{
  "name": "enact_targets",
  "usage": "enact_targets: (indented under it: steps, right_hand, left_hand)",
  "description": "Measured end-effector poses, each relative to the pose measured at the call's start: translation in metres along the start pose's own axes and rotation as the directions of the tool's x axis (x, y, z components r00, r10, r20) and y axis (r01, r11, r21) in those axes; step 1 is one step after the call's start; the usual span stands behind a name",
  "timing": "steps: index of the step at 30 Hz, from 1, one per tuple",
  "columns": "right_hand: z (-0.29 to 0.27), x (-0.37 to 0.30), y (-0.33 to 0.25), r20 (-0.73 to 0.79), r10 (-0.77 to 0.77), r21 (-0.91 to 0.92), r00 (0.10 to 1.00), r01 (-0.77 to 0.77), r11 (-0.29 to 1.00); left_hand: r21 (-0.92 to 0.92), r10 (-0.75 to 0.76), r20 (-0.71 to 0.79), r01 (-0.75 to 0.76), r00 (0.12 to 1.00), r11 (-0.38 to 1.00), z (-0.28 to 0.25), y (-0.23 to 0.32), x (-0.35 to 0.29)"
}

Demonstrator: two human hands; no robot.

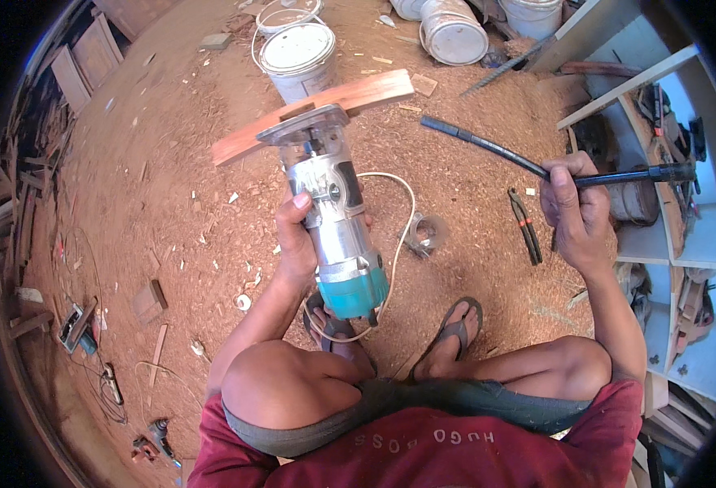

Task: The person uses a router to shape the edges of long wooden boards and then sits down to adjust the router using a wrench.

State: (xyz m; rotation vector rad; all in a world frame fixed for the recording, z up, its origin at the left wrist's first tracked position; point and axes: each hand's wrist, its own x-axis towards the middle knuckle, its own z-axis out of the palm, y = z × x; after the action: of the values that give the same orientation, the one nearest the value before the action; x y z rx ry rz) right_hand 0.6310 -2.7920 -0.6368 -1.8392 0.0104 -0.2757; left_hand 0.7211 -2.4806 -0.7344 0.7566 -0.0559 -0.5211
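Observation:
My left hand (295, 244) is wrapped round a trim router (335, 199) with a silver body and a teal motor end. The router is tilted, its base plate and clear guard turned away from me. A reddish wooden strip (382, 88) lies across the base; how it is joined there is hidden. A pale cord (413, 199) loops beside the router. Out to the right, my right hand (573, 203) is closed round a long black rod-shaped tool (488, 146) with a slight bend and thicker ends. Pliers with black and orange handles (526, 229) lie on the ground near that hand.
A small round clear piece (425, 236) lies on the sawdust-strewn ground. White buckets (297, 61) stand ahead. Open shelving (650, 236) rises at the right. Power tools, including a drill (161, 435), and scrap wood (150, 299) lie at the left.

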Motion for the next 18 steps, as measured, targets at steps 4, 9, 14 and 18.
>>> enact_targets:
  steps: [4, 9, 14, 18]
  right_hand:
    - [0.02, -0.002, -0.013, 0.117, 0.135, 0.038, 0.984, -0.14, 0.989]
    - [0.026, 0.0, -0.006, 0.16, 0.224, 0.21, 0.961, -0.255, 0.944]
    - [0.049, -0.005, -0.02, 0.163, 0.196, 0.146, 0.967, -0.22, 0.965]
    - [0.045, 0.0, -0.025, 0.151, 0.211, 0.196, 0.966, -0.239, 0.951]
  left_hand:
    - [0.042, 0.117, -0.002, -0.117, 0.993, 0.992, 0.003, 0.004, -0.001]
    - [0.004, 0.056, 0.075, -0.057, 0.996, 0.998, -0.004, 0.0, -0.005]
    - [-0.084, 0.015, 0.016, -0.013, 1.0, 0.996, -0.01, -0.008, -0.004]
    - [-0.147, -0.001, 0.089, 0.014, 0.996, 0.989, -0.005, -0.011, -0.002]
